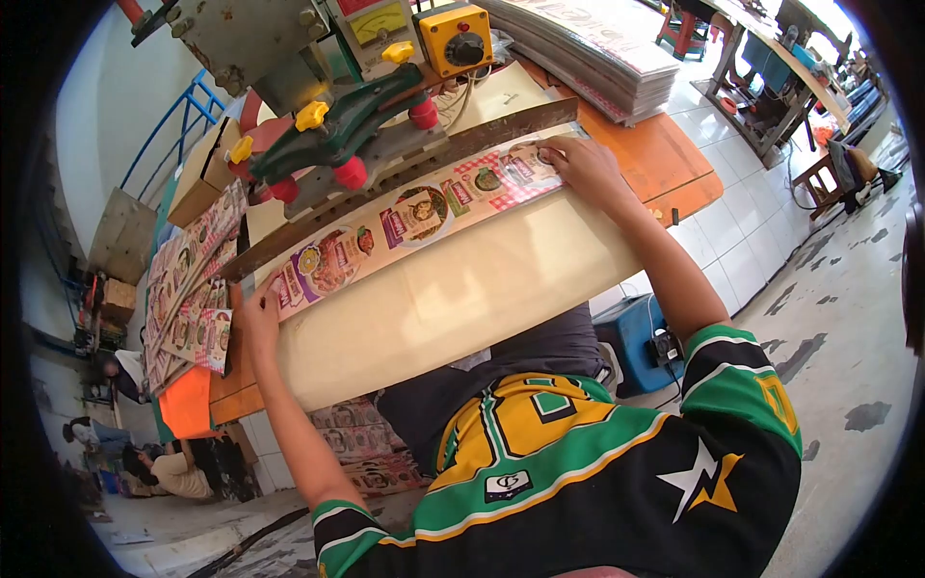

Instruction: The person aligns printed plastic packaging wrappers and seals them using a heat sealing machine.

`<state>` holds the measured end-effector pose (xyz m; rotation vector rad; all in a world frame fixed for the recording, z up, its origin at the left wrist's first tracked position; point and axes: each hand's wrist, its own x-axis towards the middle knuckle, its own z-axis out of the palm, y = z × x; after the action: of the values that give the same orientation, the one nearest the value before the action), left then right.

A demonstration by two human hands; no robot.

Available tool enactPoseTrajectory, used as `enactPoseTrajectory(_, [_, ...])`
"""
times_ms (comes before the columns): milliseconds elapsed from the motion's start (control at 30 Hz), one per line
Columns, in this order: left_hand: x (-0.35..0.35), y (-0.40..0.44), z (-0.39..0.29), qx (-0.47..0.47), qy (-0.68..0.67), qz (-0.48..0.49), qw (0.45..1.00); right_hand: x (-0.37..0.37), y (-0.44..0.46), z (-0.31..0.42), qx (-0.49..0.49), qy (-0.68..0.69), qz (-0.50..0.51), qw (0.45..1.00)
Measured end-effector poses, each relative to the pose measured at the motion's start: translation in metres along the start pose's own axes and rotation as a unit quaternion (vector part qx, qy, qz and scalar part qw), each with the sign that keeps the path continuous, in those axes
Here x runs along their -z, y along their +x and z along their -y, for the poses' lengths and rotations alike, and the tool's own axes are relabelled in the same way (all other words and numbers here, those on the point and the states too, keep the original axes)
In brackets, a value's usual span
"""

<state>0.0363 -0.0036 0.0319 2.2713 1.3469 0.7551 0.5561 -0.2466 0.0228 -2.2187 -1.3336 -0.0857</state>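
Note:
A long printed strip [414, 217] with food pictures and red-checked patches lies along a metal bar, on a pale cream board or sheet [453, 279] in front of me. My left hand [258, 316] grips the strip's left end, fingers curled at its edge. At the far right end, my right hand [583, 166] has its fingers bent down onto the strip, pinching its edge. Just behind the strip runs the long rusty metal bar [405, 178]. Over it hangs a machine head with a dark green bracket [337, 144], yellow wing screws and red rubber knobs.
Loose printed pieces [193, 289] are heaped at left, beside a cardboard box [204, 173]. A yellow control box [455, 40] with a dial tops the machine. A thick stack of sheets [597, 58] sits behind right on the orange tabletop [665, 159]. Other people are in the left background.

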Motion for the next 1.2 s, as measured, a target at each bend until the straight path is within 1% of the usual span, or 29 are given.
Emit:
enactPoseTrajectory(33, [0.001, 0.000, -0.004, 0.033, 0.006, 0.003, 0.999, -0.002, 0.000, 0.000, 0.000, -0.001, 0.002, 1.000])
enactPoseTrajectory(167, [-0.005, 0.003, 0.006, 0.044, -0.035, -0.017, 0.998, -0.003, -0.002, 0.001, -0.012, -0.008, -0.008, 1.000])
enactPoseTrajectory(233, [-0.006, 0.000, 0.002, 0.037, 0.000, -0.037, 0.999, -0.002, -0.003, 0.002, -0.016, -0.009, -0.011, 1.000])
enactPoseTrajectory(333, [-0.004, -0.001, -0.007, 0.026, 0.007, -0.045, 0.999, -0.004, -0.004, 0.002, -0.013, -0.007, -0.017, 1.000])
enactPoseTrajectory(367, [-0.005, 0.000, -0.005, 0.028, 0.007, -0.046, 0.999, -0.002, -0.006, 0.003, -0.011, 0.004, -0.020, 1.000])
enactPoseTrajectory(433, [-0.004, 0.002, 0.000, 0.043, 0.053, -0.048, 0.996, 0.000, -0.007, 0.005, -0.007, 0.015, -0.021, 1.000])
enactPoseTrajectory(533, [-0.003, 0.003, -0.004, 0.060, 0.058, -0.043, 0.996, 0.003, -0.008, 0.009, -0.029, 0.004, -0.011, 1.000])
enactPoseTrajectory(567, [-0.004, 0.004, -0.002, 0.061, 0.058, -0.043, 0.996, 0.003, -0.007, 0.009, -0.032, -0.001, -0.010, 0.999])
enactPoseTrajectory(633, [-0.009, 0.005, 0.007, 0.023, 0.050, -0.079, 0.995, 0.002, -0.006, 0.007, -0.035, -0.006, -0.007, 0.999])
enactPoseTrajectory(667, [-0.010, 0.006, 0.010, 0.024, 0.050, -0.079, 0.995, 0.001, -0.006, 0.007, -0.032, -0.006, -0.011, 0.999])
enactPoseTrajectory(733, [-0.012, 0.007, 0.017, -0.014, 0.045, -0.102, 0.994, 0.001, -0.005, 0.006, -0.028, -0.005, -0.013, 1.000])
enactPoseTrajectory(867, [-0.012, 0.011, 0.027, -0.004, 0.040, -0.093, 0.995, 0.001, -0.006, 0.008, -0.029, -0.008, -0.023, 0.999])
enactPoseTrajectory(933, [-0.012, 0.013, 0.032, -0.016, 0.072, -0.092, 0.993, 0.000, -0.006, 0.010, -0.025, 0.003, -0.026, 0.999])
enactPoseTrajectory(967, [-0.014, 0.011, 0.031, -0.022, 0.044, -0.101, 0.994, 0.000, -0.006, 0.008, -0.029, 0.007, -0.026, 0.999])
enactPoseTrajectory(1100, [-0.013, 0.006, 0.020, 0.016, 0.062, -0.098, 0.993, 0.000, -0.004, 0.004, -0.030, 0.023, -0.020, 0.999])
enactPoseTrajectory(1200, [-0.016, 0.005, 0.018, 0.028, 0.045, -0.107, 0.993, 0.001, -0.003, 0.004, -0.026, 0.019, -0.021, 0.999])
